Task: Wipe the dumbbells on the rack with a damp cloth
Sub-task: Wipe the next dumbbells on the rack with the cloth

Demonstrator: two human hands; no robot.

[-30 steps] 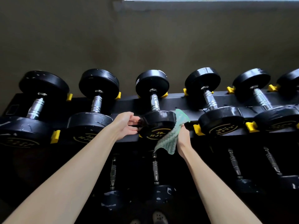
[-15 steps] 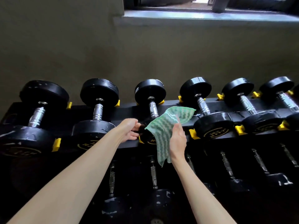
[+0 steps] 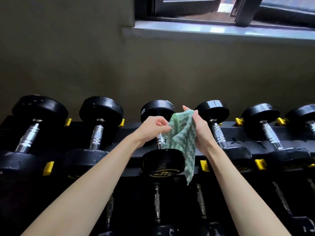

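Both my hands hold a green-and-white patterned cloth (image 3: 183,138) up above the middle dumbbell (image 3: 162,163) of the top row. My right hand (image 3: 200,132) grips the cloth's right side with the thumb raised. My left hand (image 3: 152,127) pinches its left edge. The cloth's lower end hangs over the right side of that dumbbell's near head. Black dumbbells with chrome handles fill the rack (image 3: 238,133) from left to right.
Yellow stops (image 3: 48,167) sit between the dumbbells on the rack's front rail. A lower row of smaller dumbbells (image 3: 157,203) lies in shadow beneath. Behind the rack is a plain wall (image 3: 85,57), with a window sill (image 3: 221,31) at upper right.
My left hand has left the middle dumbbell's near head and taken the cloth's left edge. Both hands have risen with the cloth. The view has tilted upward.
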